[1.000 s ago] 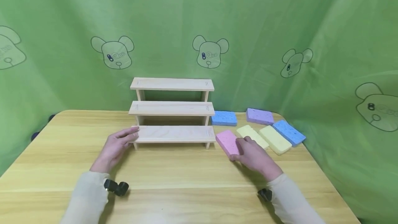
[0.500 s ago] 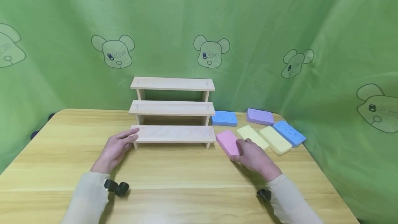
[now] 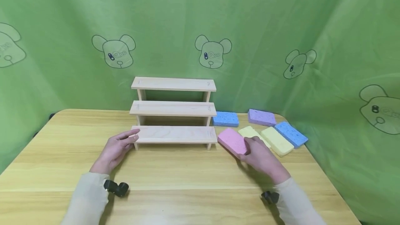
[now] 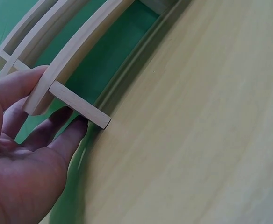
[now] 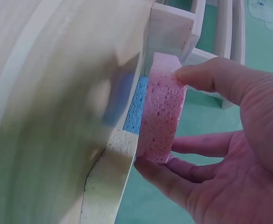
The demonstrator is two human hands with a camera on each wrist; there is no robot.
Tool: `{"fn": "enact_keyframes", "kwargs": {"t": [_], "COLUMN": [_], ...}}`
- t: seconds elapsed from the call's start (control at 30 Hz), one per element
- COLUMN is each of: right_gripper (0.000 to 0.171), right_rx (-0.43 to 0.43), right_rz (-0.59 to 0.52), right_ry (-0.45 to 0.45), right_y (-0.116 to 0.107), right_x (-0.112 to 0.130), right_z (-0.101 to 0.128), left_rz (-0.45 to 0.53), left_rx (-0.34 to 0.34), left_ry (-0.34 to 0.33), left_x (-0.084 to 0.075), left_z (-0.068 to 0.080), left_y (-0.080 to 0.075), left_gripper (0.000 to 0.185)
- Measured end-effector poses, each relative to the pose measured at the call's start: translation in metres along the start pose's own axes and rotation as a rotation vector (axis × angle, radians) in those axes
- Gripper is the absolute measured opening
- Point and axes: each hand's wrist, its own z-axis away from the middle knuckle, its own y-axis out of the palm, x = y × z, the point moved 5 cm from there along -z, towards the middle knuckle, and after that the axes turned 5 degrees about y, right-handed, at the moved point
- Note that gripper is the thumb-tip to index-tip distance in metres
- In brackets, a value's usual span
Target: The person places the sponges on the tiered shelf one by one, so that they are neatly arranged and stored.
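Hands come first, nearest the camera. The left hand (image 3: pixel 117 147) lies with fingers fairly straight against the left end of the rack (image 3: pixel 173 108), thumb on the lowest board and fingertips (image 4: pixel 75 133) by its foot, steadying rather than gripping it. The right hand (image 3: pixel 260 155) pinches the pink sponge (image 3: pixel 232 141), thumb on one face and fingers under the other, so it tilts, its near end raised off the surface (image 3: pixel 175 173), just right of the rack's lowest step.

Risks, as I judge them: the sponge is soft and held only at one end, so it could sag or slip out of the pinch. It sits close to the rack's right foot, so a careless swing could knock the light rack; the left hand's loose touch may not stop it sliding. The right wrist also hangs over a yellow sponge (image 3: pixel 250 132) and could drag it.

Count: two hands; one rack with three steps; six sponges, namely one pink, two yellow (the other (image 3: pixel 277 141) further right), two blue (image 3: pixel 225 118) (image 3: pixel 291 133) and one purple (image 3: pixel 261 117), farthest back by the green curtain (image 3: pixel 200 27).
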Motion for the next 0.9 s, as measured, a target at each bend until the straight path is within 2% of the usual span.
{"fn": "enact_keyframes", "kwargs": {"t": [0.17,0.37,0.67,0.9], "right_gripper": [0.069,0.065,0.067,0.064], "right_rx": [-0.006,-0.053,-0.100,-0.165], "right_rz": [-0.066,-0.140,-0.299,-0.394], "right_ry": [-0.021,-0.069,-0.111,-0.190], "right_y": [-0.007,-0.020,-0.038,-0.048], "right_x": [-0.005,-0.003,-0.008,-0.011], "right_z": [0.000,-0.001,-0.001,-0.005], "left_rz": [-0.007,-0.015,-0.018,-0.012], "left_rx": [0.009,0.018,0.019,0.019], "left_ry": [-0.002,0.004,0.002,-0.002], "left_x": [0.000,0.000,0.000,0.000], "left_z": [0.000,0.000,-0.001,0.000], "left_y": [-0.001,-0.002,-0.003,-0.003], "left_gripper": [0.054,0.054,0.053,0.050]}}
